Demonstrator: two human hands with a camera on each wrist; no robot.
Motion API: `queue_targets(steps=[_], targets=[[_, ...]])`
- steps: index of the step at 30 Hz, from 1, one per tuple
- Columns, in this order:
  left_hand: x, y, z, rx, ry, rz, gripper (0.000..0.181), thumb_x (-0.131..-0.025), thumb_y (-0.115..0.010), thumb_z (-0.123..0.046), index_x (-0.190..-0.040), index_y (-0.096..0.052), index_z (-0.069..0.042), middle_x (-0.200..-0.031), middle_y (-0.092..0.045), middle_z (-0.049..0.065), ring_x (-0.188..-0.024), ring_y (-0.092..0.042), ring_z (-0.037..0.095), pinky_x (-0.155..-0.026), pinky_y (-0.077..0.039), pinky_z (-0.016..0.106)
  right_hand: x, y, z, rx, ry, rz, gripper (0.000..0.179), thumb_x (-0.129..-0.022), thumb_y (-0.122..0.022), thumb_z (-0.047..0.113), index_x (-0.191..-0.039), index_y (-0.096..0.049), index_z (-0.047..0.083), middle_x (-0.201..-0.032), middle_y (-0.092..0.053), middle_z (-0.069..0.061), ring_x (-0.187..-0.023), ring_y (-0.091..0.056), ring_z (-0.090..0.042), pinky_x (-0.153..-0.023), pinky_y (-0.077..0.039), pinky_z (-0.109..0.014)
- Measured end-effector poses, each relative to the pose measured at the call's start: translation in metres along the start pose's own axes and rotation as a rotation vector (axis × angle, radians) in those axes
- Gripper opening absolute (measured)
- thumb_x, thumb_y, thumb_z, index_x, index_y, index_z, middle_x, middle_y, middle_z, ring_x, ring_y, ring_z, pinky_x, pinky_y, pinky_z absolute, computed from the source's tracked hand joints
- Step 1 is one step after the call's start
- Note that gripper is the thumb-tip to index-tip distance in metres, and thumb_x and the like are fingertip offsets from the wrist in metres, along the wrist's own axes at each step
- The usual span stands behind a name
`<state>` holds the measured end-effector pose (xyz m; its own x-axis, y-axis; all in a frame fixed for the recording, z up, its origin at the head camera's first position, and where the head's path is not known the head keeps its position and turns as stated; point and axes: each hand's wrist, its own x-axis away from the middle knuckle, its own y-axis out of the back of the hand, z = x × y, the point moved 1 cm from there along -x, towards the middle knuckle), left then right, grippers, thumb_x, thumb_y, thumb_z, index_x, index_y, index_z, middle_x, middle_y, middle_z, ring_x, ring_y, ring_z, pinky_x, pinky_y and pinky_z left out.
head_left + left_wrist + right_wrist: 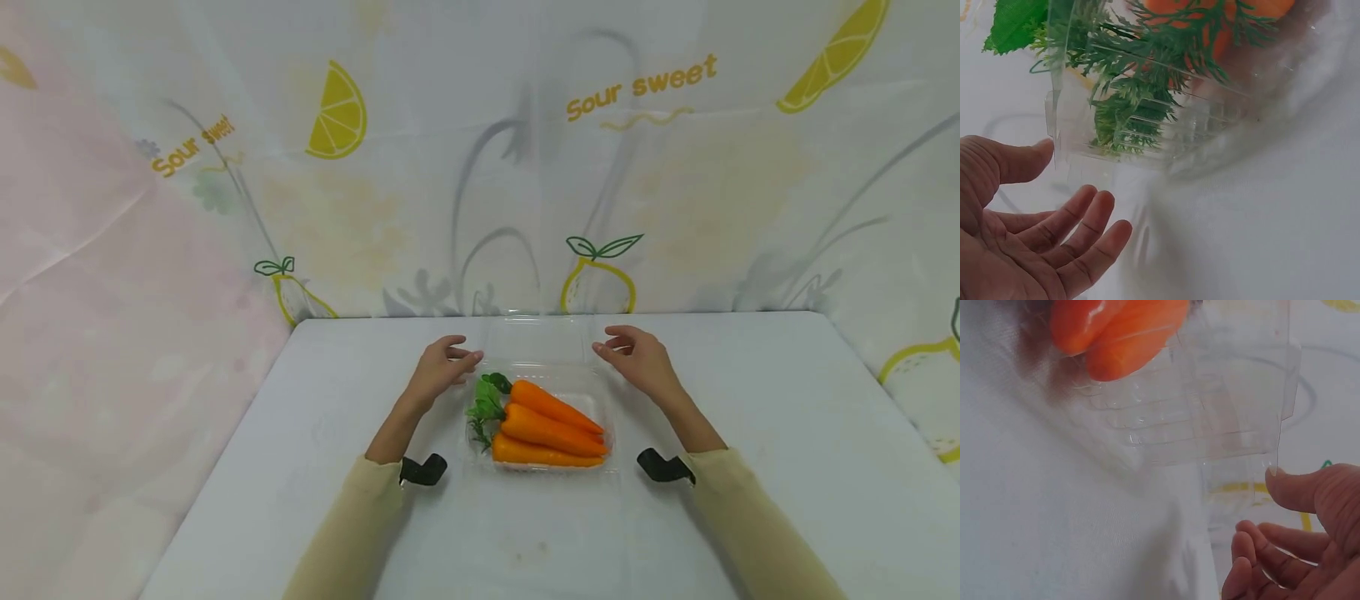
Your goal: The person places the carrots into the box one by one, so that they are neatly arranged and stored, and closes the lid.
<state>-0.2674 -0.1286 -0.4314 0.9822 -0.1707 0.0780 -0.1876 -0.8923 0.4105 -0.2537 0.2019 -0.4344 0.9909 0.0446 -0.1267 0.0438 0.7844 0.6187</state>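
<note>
A clear plastic container (609, 400) sits in the middle of the table, its see-through lid (536, 340) standing open at the back. Several orange carrots (551, 429) with green leafy tops (487, 400) lie side by side in it, tips to the right. My left hand (444, 367) is at the back left corner, thumb tip right at the clear plastic edge in the left wrist view, the other fingers loosely bent below. On the other side, my right hand (636, 358) mirrors it, its thumb tip against the plastic edge in the right wrist view. Neither hand grips anything.
The white table (360, 367) ends at a hanging cloth (450, 167) printed with lemons and words. Black wrist mounts (427, 469) stick out from both sleeves, close to the table.
</note>
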Motion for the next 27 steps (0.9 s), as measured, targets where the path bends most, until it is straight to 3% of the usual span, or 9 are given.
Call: queue_targets(steps=[4, 8, 12, 19, 27], targets=[[-0.002, -0.002, -0.003, 0.008, -0.006, 0.0, 0.06, -0.095, -0.068, -0.02, -0.142, -0.044, 0.009, -0.118, -0.063, 0.025, -0.098, -0.067, 0.033, -0.08, -0.058, 0.04, -0.003, 0.0, -0.002, -0.049, -0.052, 0.032, 0.052, -0.095, -0.068, 0.026, -0.132, -0.056, -0.007, -0.111, -0.066, -0.025, -0.099, -0.063, -0.036, -0.068, -0.054, -0.03], [-0.003, -0.003, -0.003, 0.019, -0.015, -0.003, 0.053, -0.096, -0.066, -0.014, -0.14, -0.046, 0.009, -0.114, -0.063, 0.024, -0.098, -0.066, 0.033, -0.079, -0.058, 0.04, -0.004, -0.002, -0.005, -0.101, -0.111, 0.061, 0.05, -0.095, -0.068, 0.023, -0.133, -0.056, -0.007, -0.109, -0.065, -0.024, -0.085, -0.06, -0.028, -0.063, -0.05, -0.023], [-0.004, -0.004, 0.001, 0.053, -0.014, -0.016, 0.047, -0.096, -0.064, -0.01, -0.137, -0.05, 0.009, -0.109, -0.063, 0.023, -0.094, -0.065, 0.032, -0.075, -0.058, 0.036, -0.004, -0.004, -0.008, -0.138, -0.15, 0.069, 0.047, -0.095, -0.068, 0.022, -0.131, -0.057, -0.006, -0.105, -0.064, -0.021, -0.077, -0.056, -0.023, -0.06, -0.05, -0.022], [-0.009, -0.008, 0.005, 0.125, 0.025, -0.027, 0.045, -0.095, -0.066, -0.012, -0.134, -0.054, 0.007, -0.109, -0.064, 0.021, -0.09, -0.065, 0.026, -0.073, -0.058, 0.032, -0.003, -0.005, -0.007, -0.185, -0.212, 0.092, 0.047, -0.096, -0.066, 0.023, -0.133, -0.057, -0.005, -0.109, -0.063, -0.021, -0.085, -0.056, -0.027, -0.062, -0.05, -0.023], [-0.011, -0.01, 0.0, 0.174, 0.088, -0.04, 0.044, -0.095, -0.065, -0.01, -0.134, -0.054, 0.007, -0.108, -0.063, 0.019, -0.092, -0.064, 0.028, -0.079, -0.058, 0.035, -0.003, -0.004, -0.005, -0.197, -0.254, 0.099, 0.047, -0.096, -0.065, 0.023, -0.134, -0.056, -0.003, -0.11, -0.063, -0.02, -0.084, -0.055, -0.026, -0.064, -0.051, -0.024]])
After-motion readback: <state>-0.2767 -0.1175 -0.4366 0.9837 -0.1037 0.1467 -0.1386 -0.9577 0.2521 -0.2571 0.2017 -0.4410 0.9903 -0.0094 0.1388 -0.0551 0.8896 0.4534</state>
